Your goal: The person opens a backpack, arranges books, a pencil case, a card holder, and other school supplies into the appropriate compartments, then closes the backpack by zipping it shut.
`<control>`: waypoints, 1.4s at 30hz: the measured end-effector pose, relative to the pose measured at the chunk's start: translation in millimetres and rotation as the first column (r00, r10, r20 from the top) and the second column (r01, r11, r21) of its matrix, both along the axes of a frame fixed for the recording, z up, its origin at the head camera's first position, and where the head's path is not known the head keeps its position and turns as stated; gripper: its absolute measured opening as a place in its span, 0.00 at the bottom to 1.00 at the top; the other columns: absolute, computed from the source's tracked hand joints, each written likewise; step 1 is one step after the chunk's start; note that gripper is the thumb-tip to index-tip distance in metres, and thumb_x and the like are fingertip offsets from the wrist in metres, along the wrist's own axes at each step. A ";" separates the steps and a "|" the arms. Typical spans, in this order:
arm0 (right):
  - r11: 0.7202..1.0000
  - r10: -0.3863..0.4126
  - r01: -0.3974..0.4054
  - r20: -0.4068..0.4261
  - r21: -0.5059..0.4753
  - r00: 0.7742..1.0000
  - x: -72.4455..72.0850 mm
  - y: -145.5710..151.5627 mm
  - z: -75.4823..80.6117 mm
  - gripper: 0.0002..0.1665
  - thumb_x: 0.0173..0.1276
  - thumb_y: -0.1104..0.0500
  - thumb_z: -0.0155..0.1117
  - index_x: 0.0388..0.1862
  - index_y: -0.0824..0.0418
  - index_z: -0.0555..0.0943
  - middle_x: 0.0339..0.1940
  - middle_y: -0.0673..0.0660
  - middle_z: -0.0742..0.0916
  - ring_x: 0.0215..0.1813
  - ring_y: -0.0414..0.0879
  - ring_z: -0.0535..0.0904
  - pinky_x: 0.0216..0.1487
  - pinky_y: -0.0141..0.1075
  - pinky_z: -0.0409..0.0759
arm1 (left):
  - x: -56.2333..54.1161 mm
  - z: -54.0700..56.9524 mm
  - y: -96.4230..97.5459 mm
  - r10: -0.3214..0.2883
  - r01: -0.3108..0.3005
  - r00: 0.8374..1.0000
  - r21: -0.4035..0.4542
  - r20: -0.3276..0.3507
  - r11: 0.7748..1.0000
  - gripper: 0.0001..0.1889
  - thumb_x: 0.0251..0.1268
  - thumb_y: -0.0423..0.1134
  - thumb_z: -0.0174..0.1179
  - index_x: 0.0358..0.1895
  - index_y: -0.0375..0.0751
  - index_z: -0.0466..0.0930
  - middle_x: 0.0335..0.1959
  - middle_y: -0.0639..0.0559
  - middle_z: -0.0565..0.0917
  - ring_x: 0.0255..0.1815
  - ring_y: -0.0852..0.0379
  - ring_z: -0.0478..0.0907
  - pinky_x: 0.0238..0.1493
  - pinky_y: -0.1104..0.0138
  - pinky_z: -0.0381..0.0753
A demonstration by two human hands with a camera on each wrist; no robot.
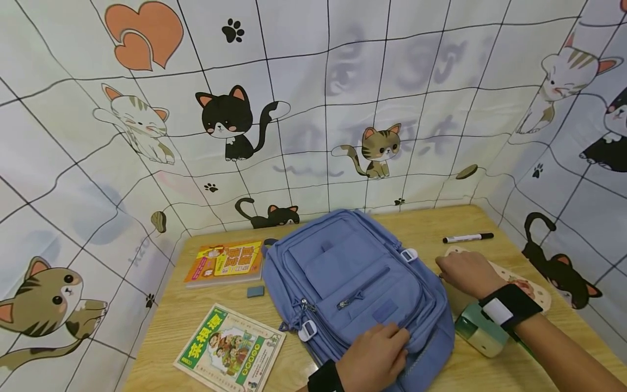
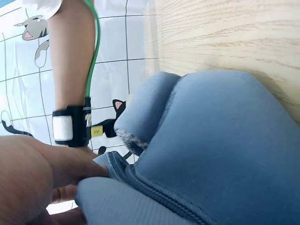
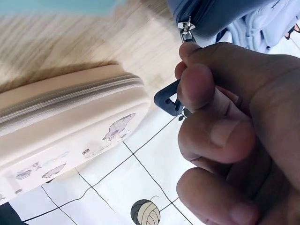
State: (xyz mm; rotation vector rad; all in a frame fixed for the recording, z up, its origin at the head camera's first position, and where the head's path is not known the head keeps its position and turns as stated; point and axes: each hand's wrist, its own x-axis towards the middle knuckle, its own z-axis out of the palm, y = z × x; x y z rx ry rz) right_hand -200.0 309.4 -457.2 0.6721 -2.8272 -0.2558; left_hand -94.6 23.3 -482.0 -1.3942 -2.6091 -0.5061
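A blue backpack [image 1: 345, 267] lies on its back on the table, its front pockets facing up. At its lower edge my left hand [image 1: 374, 356] grips the fabric; in the left wrist view the fingers hold the cloth beside a zipper [image 2: 161, 199]. On the bag's right side my right hand [image 1: 470, 275] pinches a zipper pull [image 3: 168, 99] between thumb and forefinger. The metal zipper slider [image 3: 186, 28] sits at the bag's edge, just past the fingertips. A cream pencil case [image 3: 79, 122] with a zipper lies close to the right hand, partly behind it in the head view.
Left of the bag lie an orange-yellow book [image 1: 225, 264], a green-and-cream book [image 1: 230, 348] and a small blue block [image 1: 255, 292]. A marker [image 1: 467, 238] lies at the back right. A green-and-cream box [image 1: 482, 329] stands under the right wrist. Cat-printed cloth [image 1: 303, 109] hangs around the table.
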 end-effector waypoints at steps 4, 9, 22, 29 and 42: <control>1.000 0.012 -0.012 0.013 -0.003 1.000 -9.6 -1.1 -1.9 0.15 0.52 0.60 0.69 0.18 0.53 0.71 0.13 0.50 0.70 0.15 0.41 0.64 0.14 0.35 0.60 | 0.6 -2.1 0.8 -0.007 0.006 1.000 -0.021 -0.021 1.000 0.05 0.65 0.42 0.53 0.41 0.54 0.69 0.31 0.64 0.71 0.27 0.72 0.65 0.26 0.83 0.62; 1.000 0.016 -0.016 0.040 0.005 0.999 -23.1 -5.2 -4.9 0.15 0.52 0.59 0.70 0.18 0.53 0.71 0.13 0.50 0.70 0.15 0.41 0.65 0.16 0.35 0.62 | 3.1 -1.3 1.8 -0.004 0.004 1.000 -0.023 -0.008 1.000 0.04 0.65 0.42 0.54 0.40 0.55 0.69 0.31 0.65 0.70 0.27 0.72 0.63 0.25 0.83 0.60; 0.999 0.049 -0.049 0.000 -0.024 0.999 -62.1 -16.9 -17.7 0.15 0.54 0.62 0.67 0.15 0.54 0.70 0.12 0.50 0.70 0.15 0.41 0.64 0.15 0.36 0.61 | 5.0 -4.7 1.0 -0.014 0.013 0.999 -0.022 -0.030 1.000 0.05 0.65 0.43 0.54 0.42 0.55 0.70 0.31 0.65 0.69 0.27 0.72 0.62 0.26 0.84 0.60; 0.998 0.056 -0.056 0.023 -0.013 0.998 -78.0 -23.8 -16.3 0.15 0.60 0.62 0.62 0.16 0.53 0.71 0.12 0.49 0.70 0.15 0.41 0.63 0.15 0.35 0.60 | 2.5 -7.5 1.6 -0.022 0.019 0.997 -0.035 -0.068 0.999 0.04 0.65 0.44 0.53 0.40 0.55 0.70 0.31 0.65 0.69 0.26 0.72 0.61 0.26 0.84 0.59; 0.995 0.098 -0.098 0.017 -0.026 0.995 -96.1 -23.0 -26.2 0.09 0.62 0.58 0.63 0.24 0.53 0.72 0.12 0.48 0.71 0.13 0.40 0.63 0.13 0.33 0.59 | 1.5 -11.5 1.7 -0.039 0.035 0.993 -0.041 -0.107 0.999 0.02 0.66 0.43 0.53 0.38 0.56 0.69 0.31 0.65 0.70 0.26 0.72 0.61 0.27 0.84 0.58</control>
